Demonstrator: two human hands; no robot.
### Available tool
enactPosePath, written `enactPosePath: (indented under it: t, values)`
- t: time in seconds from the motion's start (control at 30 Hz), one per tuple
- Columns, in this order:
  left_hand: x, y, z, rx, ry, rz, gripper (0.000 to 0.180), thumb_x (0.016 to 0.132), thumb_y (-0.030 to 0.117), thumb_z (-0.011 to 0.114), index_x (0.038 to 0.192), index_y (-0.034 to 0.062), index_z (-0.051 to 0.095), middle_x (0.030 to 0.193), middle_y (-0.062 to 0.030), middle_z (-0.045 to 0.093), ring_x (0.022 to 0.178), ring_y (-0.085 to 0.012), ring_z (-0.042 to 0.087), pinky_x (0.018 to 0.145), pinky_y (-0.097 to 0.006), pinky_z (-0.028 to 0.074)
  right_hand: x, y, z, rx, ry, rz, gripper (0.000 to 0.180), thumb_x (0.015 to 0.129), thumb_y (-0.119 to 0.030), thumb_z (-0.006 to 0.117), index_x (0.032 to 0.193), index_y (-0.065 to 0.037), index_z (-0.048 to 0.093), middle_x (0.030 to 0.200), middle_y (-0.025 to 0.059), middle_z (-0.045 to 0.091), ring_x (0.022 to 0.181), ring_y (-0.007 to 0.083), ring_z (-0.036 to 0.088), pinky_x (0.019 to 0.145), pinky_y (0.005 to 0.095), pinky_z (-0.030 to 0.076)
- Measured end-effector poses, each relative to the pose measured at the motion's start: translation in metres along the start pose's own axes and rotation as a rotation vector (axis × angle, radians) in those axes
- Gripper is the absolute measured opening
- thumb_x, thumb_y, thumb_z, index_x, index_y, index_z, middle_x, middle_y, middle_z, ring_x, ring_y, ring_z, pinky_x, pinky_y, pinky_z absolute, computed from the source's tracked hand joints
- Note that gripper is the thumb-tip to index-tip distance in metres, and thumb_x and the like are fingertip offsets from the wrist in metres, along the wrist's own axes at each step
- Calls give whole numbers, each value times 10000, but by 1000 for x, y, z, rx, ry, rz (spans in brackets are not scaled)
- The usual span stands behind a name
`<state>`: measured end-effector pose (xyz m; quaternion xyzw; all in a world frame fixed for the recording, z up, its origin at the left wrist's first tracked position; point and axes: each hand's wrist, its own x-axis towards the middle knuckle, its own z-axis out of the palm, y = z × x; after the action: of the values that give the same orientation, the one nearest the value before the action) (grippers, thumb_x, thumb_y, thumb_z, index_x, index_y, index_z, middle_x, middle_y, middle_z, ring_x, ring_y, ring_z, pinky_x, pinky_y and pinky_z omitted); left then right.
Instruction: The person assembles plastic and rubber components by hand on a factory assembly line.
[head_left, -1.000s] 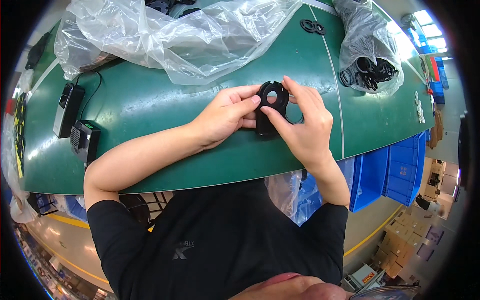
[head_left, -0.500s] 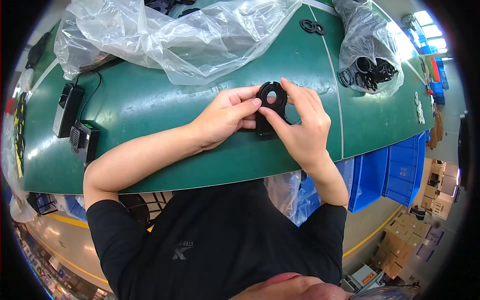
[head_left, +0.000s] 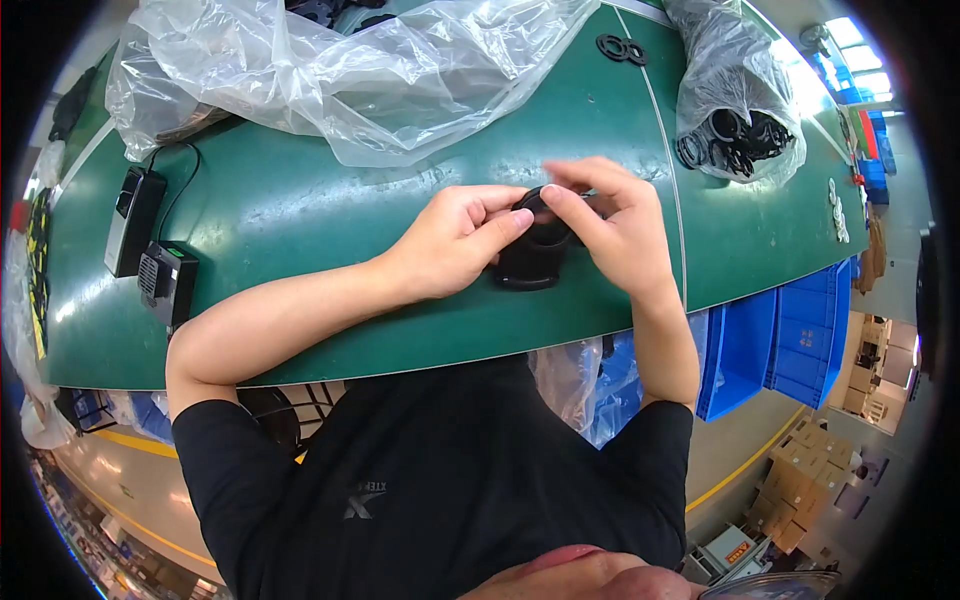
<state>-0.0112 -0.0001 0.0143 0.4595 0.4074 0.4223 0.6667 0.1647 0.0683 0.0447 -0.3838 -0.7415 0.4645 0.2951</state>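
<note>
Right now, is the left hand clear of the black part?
No, the left hand holds the black part near its far end.

L fingers (head_left: 495,196) opp. R fingers (head_left: 600,177), R tips (head_left: 560,173) blurry, both arms (head_left: 300,310) fwd.

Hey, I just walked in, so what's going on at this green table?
A person is working on a black part with both bare hands. The left hand grips its side, while the right hand has its thumb at the upper edge; its fingertips are blurred. The part is over the green table, near its front edge. Beyond lies a clear bag, and to the right a bag of black rings.
</note>
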Motion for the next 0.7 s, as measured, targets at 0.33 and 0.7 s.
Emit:
enactPosePath:
  t: [0.33,0.7]
  values:
    - [-1,2,2,14,91,14,252,915,104,512,1075,-74,590,928,-54,650,843,-60,552,752,-223,459,-1,5,-1,174,-42,59,136,805,-75,655,862,49,655,800,69,646,696,114,628,616,206,482]
    - [0,-1,-1,16,70,-7,267,917,210,539,1056,8,645,818,27,619,653,-12,455,554,-176,375,-4,2,5,268,-42,202,144,798,-75,660,853,58,644,751,78,651,701,96,622,624,202,494]
